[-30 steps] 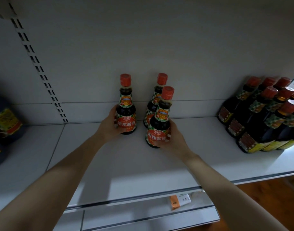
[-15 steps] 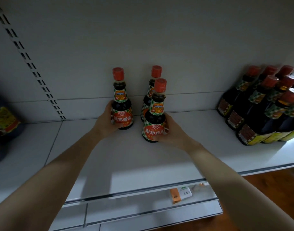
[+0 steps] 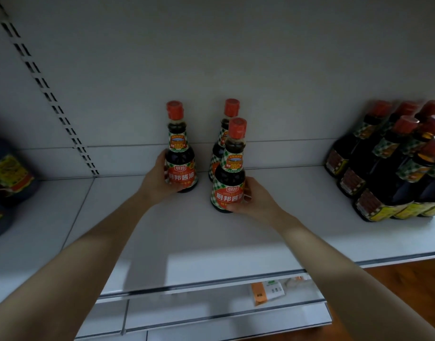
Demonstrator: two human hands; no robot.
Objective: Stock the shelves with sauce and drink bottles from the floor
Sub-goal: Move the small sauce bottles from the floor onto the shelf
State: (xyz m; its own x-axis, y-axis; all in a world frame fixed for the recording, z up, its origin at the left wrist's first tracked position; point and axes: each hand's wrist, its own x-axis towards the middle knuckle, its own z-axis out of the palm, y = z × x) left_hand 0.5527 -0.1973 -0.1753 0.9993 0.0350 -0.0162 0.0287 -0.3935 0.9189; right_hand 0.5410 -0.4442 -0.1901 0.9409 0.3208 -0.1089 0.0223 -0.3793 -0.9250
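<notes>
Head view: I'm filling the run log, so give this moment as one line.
left hand: grips left sauce bottle | right hand: grips front sauce bottle | both upright on shelf | third bottle behind

White shelf (image 3: 177,244) carries three red-capped sauce bottles (image 3: 180,168) upright near its back edge, a packed bottle cluster (image 3: 383,173) at its right end.

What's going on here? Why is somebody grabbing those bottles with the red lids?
A person is putting sauce bottles on the white shelf. The left grip holds the left bottle, and the right grip holds the front bottle. Both bottles are upright and seem to rest on the shelf. A third bottle stands just behind the front one, with no hand on it. More dark bottles are bunched at the shelf's right end.
</notes>
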